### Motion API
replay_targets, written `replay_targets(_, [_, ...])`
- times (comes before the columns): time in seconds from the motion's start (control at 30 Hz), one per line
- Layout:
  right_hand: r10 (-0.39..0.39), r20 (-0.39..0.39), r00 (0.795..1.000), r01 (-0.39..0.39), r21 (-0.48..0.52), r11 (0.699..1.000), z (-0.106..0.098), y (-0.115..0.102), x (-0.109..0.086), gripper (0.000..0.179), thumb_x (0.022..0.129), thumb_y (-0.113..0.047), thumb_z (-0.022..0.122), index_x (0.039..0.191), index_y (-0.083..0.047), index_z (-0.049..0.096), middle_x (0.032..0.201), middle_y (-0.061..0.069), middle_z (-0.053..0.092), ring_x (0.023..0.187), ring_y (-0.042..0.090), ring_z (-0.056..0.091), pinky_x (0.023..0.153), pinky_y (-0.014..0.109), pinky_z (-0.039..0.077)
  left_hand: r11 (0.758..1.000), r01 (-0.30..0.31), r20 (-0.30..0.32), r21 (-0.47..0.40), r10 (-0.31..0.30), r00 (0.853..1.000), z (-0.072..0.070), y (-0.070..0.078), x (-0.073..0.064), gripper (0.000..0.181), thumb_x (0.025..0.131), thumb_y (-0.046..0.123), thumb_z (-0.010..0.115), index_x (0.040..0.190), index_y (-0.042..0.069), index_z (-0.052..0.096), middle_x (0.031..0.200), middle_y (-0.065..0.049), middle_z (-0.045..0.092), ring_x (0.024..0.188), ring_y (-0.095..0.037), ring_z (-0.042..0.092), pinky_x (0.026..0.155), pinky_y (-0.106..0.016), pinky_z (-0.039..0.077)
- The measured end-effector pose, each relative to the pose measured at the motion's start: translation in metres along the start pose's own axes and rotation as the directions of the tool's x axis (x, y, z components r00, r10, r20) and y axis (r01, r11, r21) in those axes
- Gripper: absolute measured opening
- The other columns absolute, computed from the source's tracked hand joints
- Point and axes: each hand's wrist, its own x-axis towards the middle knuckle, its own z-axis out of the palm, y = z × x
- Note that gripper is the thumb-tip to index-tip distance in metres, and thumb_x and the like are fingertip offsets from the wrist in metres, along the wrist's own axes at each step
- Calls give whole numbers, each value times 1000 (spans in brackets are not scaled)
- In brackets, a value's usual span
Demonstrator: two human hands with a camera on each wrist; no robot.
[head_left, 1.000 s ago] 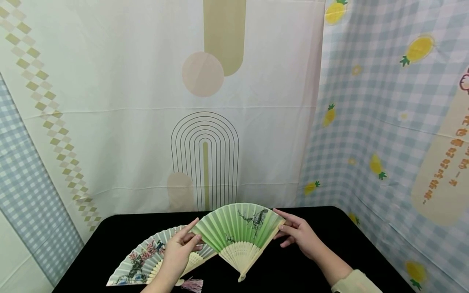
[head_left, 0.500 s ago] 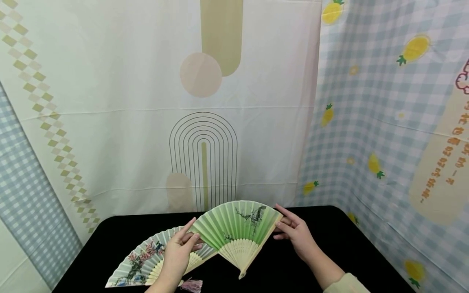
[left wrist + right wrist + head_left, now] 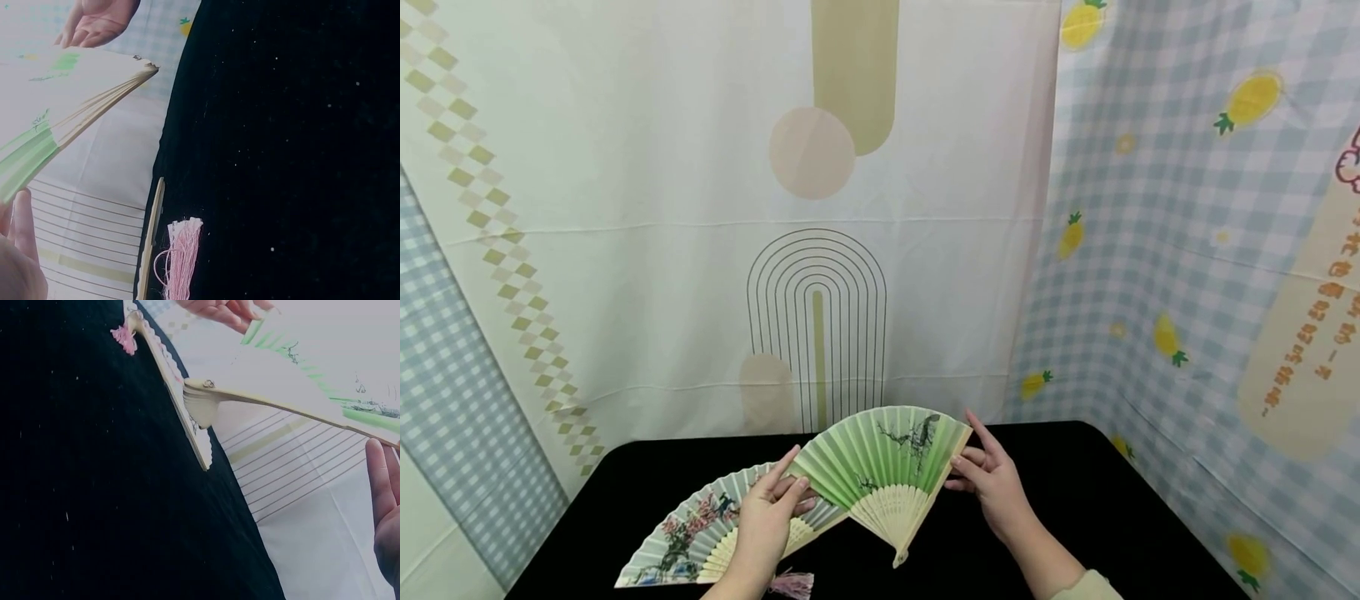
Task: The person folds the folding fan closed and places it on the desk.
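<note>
A green folding fan (image 3: 887,454) with a dark branch print is spread and held up over the black table, its pale ribs meeting at a pivot that points down. On its left edge my left hand (image 3: 763,518) pinches the outer corner between thumb and fingers. My right hand (image 3: 997,486) holds the opposite guard stick, thumb in front and index finger stretched up along the edge. In the right wrist view the fan's pivot end (image 3: 203,394) hangs toward me. Behind my left hand lies a second spread fan (image 3: 681,537) with a floral print, partly covered by that hand.
A pink tassel (image 3: 793,585) lies at the floral fan's pivot, near the front of the black-covered table (image 3: 1112,533). A white patterned curtain (image 3: 662,317) hangs right behind the table, and a checked one (image 3: 1150,250) stands along the right side.
My right hand has shifted left and turned more upright, bringing the green fan's right edge in and slightly up. My left hand and the floral fan have hardly moved.
</note>
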Motion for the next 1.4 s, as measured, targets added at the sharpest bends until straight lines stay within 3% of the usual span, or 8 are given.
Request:
replay_targets(0.4, [13, 3, 1000, -13, 44, 999, 6, 3, 0, 77, 87, -10, 63, 148, -28, 20, 101, 9, 69, 84, 25, 68, 73, 40, 56, 999, 12, 0, 30, -12, 1000, -2, 2, -1, 49, 88, 22, 63, 134, 32, 48, 96, -12, 68, 88, -20, 67, 75, -29, 56])
replay_targets(1.1, [61, 35, 998, -63, 60, 996, 6, 1, -1, 75, 89, -8, 60, 148, -29, 19, 106, 8, 68, 86, 25, 68, 75, 42, 55, 998, -14, 72, 63, 9, 997, -1, 0, 0, 49, 89, 21, 61, 135, 32, 46, 95, -14, 67, 88, -18, 66, 70, -29, 57])
replay_targets(1.4, [70, 25, 997, -71, 44, 996, 8, 3, 1, 74, 88, -8, 61, 148, -28, 22, 106, 10, 68, 85, 23, 68, 73, 41, 56, 1000, -8, 105, 25, 5, 994, -1, -2, 2, 50, 93, 15, 56, 137, 34, 43, 111, -11, 65, 93, -18, 65, 75, -32, 56])
